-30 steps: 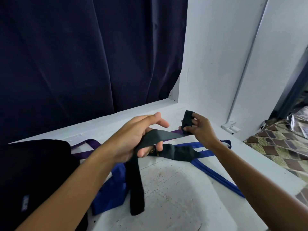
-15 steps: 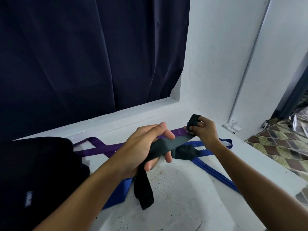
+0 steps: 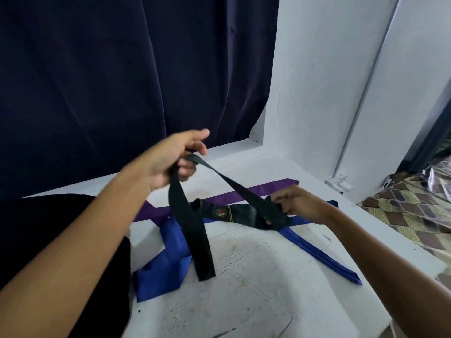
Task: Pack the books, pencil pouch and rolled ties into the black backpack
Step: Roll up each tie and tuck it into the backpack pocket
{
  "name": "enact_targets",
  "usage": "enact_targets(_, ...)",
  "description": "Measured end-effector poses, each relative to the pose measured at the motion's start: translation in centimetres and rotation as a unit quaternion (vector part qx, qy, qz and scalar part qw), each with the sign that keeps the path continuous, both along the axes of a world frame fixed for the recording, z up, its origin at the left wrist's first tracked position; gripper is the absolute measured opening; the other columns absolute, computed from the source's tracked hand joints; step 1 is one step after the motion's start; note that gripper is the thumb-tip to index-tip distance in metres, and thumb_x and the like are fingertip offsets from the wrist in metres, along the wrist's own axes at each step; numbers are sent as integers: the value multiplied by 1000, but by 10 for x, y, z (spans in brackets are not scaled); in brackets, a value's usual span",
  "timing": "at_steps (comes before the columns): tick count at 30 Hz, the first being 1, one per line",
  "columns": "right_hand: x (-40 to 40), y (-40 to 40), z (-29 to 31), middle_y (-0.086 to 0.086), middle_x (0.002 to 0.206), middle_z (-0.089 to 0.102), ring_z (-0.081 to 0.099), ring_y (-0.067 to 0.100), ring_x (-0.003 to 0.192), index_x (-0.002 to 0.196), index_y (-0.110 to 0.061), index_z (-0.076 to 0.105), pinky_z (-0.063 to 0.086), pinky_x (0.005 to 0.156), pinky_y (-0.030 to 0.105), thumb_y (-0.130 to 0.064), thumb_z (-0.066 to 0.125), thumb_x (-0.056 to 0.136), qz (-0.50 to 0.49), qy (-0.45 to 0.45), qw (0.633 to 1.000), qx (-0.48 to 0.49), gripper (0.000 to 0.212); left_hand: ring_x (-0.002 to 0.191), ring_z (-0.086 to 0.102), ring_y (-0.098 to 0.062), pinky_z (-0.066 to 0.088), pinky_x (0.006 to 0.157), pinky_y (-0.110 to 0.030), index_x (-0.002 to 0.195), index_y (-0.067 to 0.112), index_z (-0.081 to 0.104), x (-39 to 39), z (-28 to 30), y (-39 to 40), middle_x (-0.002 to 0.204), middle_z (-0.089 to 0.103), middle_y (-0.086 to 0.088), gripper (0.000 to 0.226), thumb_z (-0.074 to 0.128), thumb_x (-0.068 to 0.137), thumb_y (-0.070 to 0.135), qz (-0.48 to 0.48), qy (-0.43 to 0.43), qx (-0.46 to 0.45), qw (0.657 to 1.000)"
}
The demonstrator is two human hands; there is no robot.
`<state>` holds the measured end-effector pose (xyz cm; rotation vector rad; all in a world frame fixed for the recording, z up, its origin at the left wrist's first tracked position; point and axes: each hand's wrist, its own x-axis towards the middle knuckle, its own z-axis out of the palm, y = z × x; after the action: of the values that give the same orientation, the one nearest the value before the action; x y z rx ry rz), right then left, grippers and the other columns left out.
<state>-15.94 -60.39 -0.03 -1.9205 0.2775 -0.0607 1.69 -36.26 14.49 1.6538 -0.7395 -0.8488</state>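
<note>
A person is rolling a black tie (image 3: pixel 190 223) over a white ledge (image 3: pixel 256 276), the strip running between both hands. The left hand (image 3: pixel 170 162) is lifting the tie's middle, fingers curled around the cloth, while the loose end is hanging down and touching the ledge. The right hand (image 3: pixel 296 203) is pinching the other end, where a small roll appears to be forming, though its tightness cannot be told. Under the black strip a blue tie (image 3: pixel 168 262) is lying flat and unrolled, crossing a purple tie (image 3: pixel 256 192) that is stretching toward the wall. A further dark tie with a crest (image 3: pixel 220 212) is lying between them. The black backpack (image 3: pixel 36 228) is sitting at the left edge, beside the ties; whether it is open is not showing. Judging by this, the packing is at an early stage: no tie is looking finished, and no books or pencil pouch are appearing in view, so their status is unknown.
</note>
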Motion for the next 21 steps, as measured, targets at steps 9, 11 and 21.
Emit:
enact_targets(9, -9, 50, 73, 17, 78, 71, 70, 25, 64, 92, 0, 73, 57, 59, 29, -22, 81, 72, 106, -36, 953, 283, 30, 85, 65, -21, 52, 85, -40, 86, 13, 68, 65, -55, -49, 86, 70, -8, 41, 52, 95, 49, 112, -313, 51, 942)
enact_targets(11, -2, 52, 93, 17, 76, 70, 70, 23, 63, 88, 0, 73, 57, 55, 25, -20, 77, 71, 35, -104, 939, 325, 26, 100, 65, -17, 48, 97, -41, 94, 12, 69, 28, -65, -51, 97, 72, -4, 36, 47, 99, 40, 24, -189, -100, 977)
enact_targets(21, 16, 49, 156, 20, 89, 69, 72, 25, 79, 106, 8, 58, 59, 69, 28, -8, 48, 87, -15, -179, 888, 423, 27, 93, 67, -17, 52, 95, -41, 117, 14, 62, -58, -88, -78, 95, 72, 1, 43, 71, 77, 29, -50, 1, -229, 972)
